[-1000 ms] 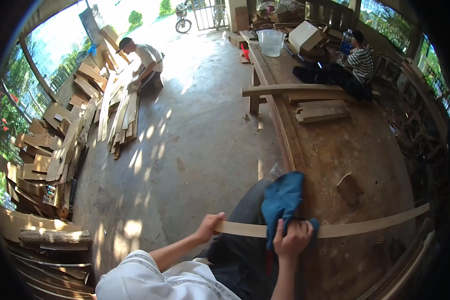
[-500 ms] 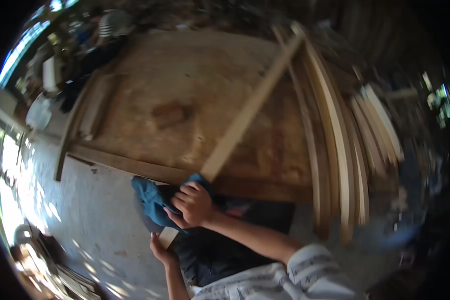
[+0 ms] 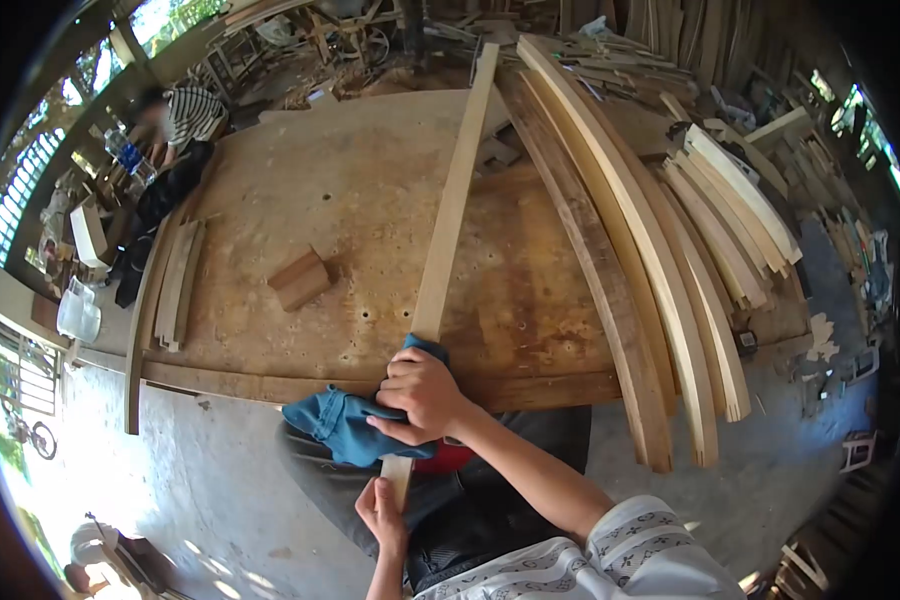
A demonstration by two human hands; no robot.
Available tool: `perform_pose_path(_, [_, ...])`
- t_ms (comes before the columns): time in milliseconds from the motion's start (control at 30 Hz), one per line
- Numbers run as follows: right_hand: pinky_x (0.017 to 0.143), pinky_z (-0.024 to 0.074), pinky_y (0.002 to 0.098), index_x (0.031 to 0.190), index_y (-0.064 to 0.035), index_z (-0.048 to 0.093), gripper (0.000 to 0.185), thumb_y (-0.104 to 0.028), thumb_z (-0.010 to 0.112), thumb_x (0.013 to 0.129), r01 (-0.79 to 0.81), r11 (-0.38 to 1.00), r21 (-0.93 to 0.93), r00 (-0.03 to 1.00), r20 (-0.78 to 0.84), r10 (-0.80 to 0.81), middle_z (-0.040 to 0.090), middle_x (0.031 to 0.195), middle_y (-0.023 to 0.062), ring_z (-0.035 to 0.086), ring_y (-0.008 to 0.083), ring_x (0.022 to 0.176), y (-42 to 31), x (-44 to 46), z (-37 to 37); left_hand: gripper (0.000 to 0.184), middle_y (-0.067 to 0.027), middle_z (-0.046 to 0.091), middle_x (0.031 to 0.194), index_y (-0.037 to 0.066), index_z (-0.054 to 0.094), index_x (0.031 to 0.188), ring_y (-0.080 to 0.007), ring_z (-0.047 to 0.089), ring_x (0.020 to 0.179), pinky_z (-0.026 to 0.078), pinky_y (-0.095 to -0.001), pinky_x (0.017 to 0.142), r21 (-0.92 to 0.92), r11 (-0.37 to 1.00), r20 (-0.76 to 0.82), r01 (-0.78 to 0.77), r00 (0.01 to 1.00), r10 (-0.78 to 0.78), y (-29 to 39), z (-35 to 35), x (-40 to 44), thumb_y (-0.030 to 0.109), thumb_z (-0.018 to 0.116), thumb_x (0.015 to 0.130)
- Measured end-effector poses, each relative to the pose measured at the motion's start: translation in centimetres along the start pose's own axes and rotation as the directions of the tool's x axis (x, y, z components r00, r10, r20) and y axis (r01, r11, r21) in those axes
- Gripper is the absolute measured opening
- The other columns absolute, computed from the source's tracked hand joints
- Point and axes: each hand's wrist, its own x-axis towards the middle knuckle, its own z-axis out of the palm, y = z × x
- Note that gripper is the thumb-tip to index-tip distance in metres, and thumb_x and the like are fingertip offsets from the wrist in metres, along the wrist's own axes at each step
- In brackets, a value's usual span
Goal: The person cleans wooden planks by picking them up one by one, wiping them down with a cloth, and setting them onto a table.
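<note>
A long, pale wooden strip (image 3: 454, 200) runs from my lap up across the workbench. Near its lower end my right hand (image 3: 422, 392) is wrapped round it through a blue cloth (image 3: 336, 424), whose loose part hangs off to the left. Just below the cloth, my left hand (image 3: 382, 512) grips the near end of the same strip, thumb along its face. The cloth hides the strip between my hands. Ahead and to the left of my hands, a small brown wooden block (image 3: 300, 279) rests on the workbench (image 3: 370, 150).
Several long boards (image 3: 610, 170) lie on the right side of the bench, overhanging its front edge. Beyond them sits a stack of shorter strips (image 3: 720, 220). Narrow pieces (image 3: 178, 285) lie at the left. A person (image 3: 185, 115) in a striped shirt is at the far left.
The strip has swung so its far end points more to the left and stands steeper in view. My hands have shifted right and down in the picture, still holding it. The view is sharper.
</note>
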Motion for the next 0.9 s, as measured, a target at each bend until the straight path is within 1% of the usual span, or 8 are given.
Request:
perform_pose_path(267, [0.081, 0.0447, 0.0363, 0.063, -0.0079, 0.061, 0.026, -0.026, 0.071, 0.078, 0.009, 1.0, -0.021, 0.996, -0.087, -0.01, 0.061, 0.064, 0.0046, 0.059, 0.0243, 0.069, 3.3, -0.6, -4.7, 0.049, 0.0003, 0.048, 0.059, 0.003, 0.049, 0.07, -0.0066, 0.042, 0.055, 0.033, -0.0271, 0.049, 0.067, 0.997, 0.25, -0.039, 0.968, 0.021, 2.1, 4.5, 1.2, 0.037, 0.047, 0.105])
perform_pose_path(400, [0.081, 0.0445, 0.0368, 0.062, -0.0081, 0.06, 0.028, -0.028, 0.071, 0.077, -0.012, 0.999, -0.037, 0.998, -0.054, 0.01, 0.058, 0.062, 0.0046, 0.059, 0.0244, 0.069, 2.9, -0.8, -4.2, 0.053, -0.0045, 0.05, 0.057, 0.002, 0.05, 0.074, -0.0125, 0.05, 0.053, 0.037, -0.0291, 0.05, 0.109, 0.99, 0.323, 0.088, 0.939, -0.119, 2.6, 4.0, 1.0, 0.044, 0.042, 0.105])
perform_pose_path(467, [0.082, 0.0444, 0.0371, 0.062, -0.0082, 0.059, 0.028, -0.029, 0.071, 0.077, -0.023, 0.999, -0.036, 0.999, -0.042, 0.021, 0.057, 0.061, 0.0046, 0.059, 0.0245, 0.07, 3.0, -0.8, -4.4, 0.053, -0.0105, 0.053, 0.056, 0.0, 0.051, 0.078, -0.0214, 0.055, 0.05, 0.041, -0.0358, 0.049, 0.245, 0.959, 0.371, -0.139, 0.928, 0.039, 2.4, 3.9, 1.2, 0.044, 0.04, 0.105])
perform_pose_path(500, [0.082, 0.0441, 0.0375, 0.062, -0.0082, 0.059, 0.029, -0.03, 0.071, 0.077, -0.015, 1.0, -0.02, 0.999, -0.036, 0.014, 0.057, 0.061, 0.0047, 0.059, 0.0247, 0.07, 3.1, -0.9, -4.5, 0.049, -0.0174, 0.054, 0.058, 0.0, 0.052, 0.082, -0.0353, 0.059, 0.051, 0.043, -0.0442, 0.05, 0.301, 0.931, 0.405, -0.206, 0.911, 0.071, 2.8, 3.9, 1.2, 0.039, 0.037, 0.106])
perform_pose_path(600, [0.084, 0.0436, 0.0379, 0.062, -0.0081, 0.059, 0.03, -0.031, 0.07, 0.076, -0.009, 1.0, 0.015, 1.0, -0.026, 0.009, 0.056, 0.061, 0.005, 0.059, 0.0252, 0.072, 3.1, -0.9, -5.0, 0.043, -0.0233, 0.055, 0.06, 0.002, 0.051, 0.082, -0.0479, 0.057, 0.06, 0.043, -0.0501, 0.052, 0.35, 0.863, 0.487, -0.363, 0.858, 0.164, 3.8, 4.2, 1.2, 0.033, 0.034, 0.106])
perform_pose_path(733, [0.086, 0.0435, 0.0376, 0.062, -0.0081, 0.059, 0.029, -0.031, 0.07, 0.076, -0.004, 0.998, 0.057, 1.0, -0.013, 0.004, 0.058, 0.062, 0.0058, 0.06, 0.0264, 0.075, 3.5, -1.5, -5.5, 0.038, -0.0244, 0.056, 0.064, 0.003, 0.051, 0.085, -0.0482, 0.057, 0.06, 0.043, -0.0541, 0.052, 0.392, 0.808, 0.522, -0.441, 0.829, 0.199, 2.8, 4.8, 0.7, 0.032, 0.037, 0.105])
perform_pose_path(800, [0.087, 0.0436, 0.0376, 0.063, -0.0076, 0.059, 0.03, -0.032, 0.07, 0.076, -0.024, 0.997, 0.07, 1.0, 0.015, 0.023, 0.058, 0.063, 0.0066, 0.061, 0.0272, 0.075, 3.7, -1.7, -5.9, 0.037, -0.0246, 0.056, 0.063, 0.003, 0.05, 0.086, -0.0483, 0.058, 0.061, 0.044, -0.0549, 0.053, 0.376, 0.856, 0.555, -0.355, 0.826, 0.099, 3.5, 5.3, 0.3, 0.033, 0.038, 0.105])
perform_pose_path(900, [0.088, 0.0441, 0.0381, 0.062, -0.0067, 0.059, 0.03, -0.031, 0.071, 0.076, -0.003, 0.998, 0.066, 1.0, -0.006, 0.003, 0.058, 0.063, 0.0076, 0.061, 0.0276, 0.073, 3.7, -1.8, -6.7, 0.039, -0.0242, 0.057, 0.06, 0.002, 0.05, 0.086, -0.0473, 0.059, 0.058, 0.046, -0.0552, 0.052, 0.461, 0.769, 0.62, -0.443, 0.781, 0.078, 4.2, 6.0, 0.5, 0.035, 0.039, 0.104])
